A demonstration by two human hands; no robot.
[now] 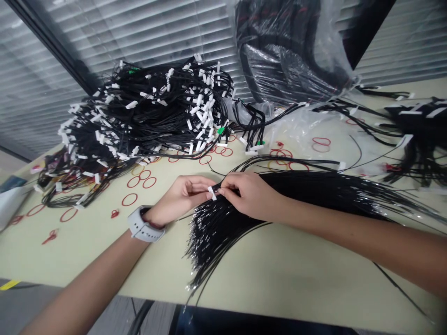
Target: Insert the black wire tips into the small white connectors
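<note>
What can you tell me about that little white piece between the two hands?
The white piece is a small, narrow block that looks like plastic; its finer details are too small to make out. It stands slightly tilted at the fingertips of the left hand, by the upper left edge of the black wire bundle. The right hand is close beside it; whether it touches is unclear.

Wire bundle (223,232) on table (279,284); cable pile (157,116) behind-left; plastic bag (279,60) behind bundle, right of pile; rubber bands (130,194) before pile.
</note>
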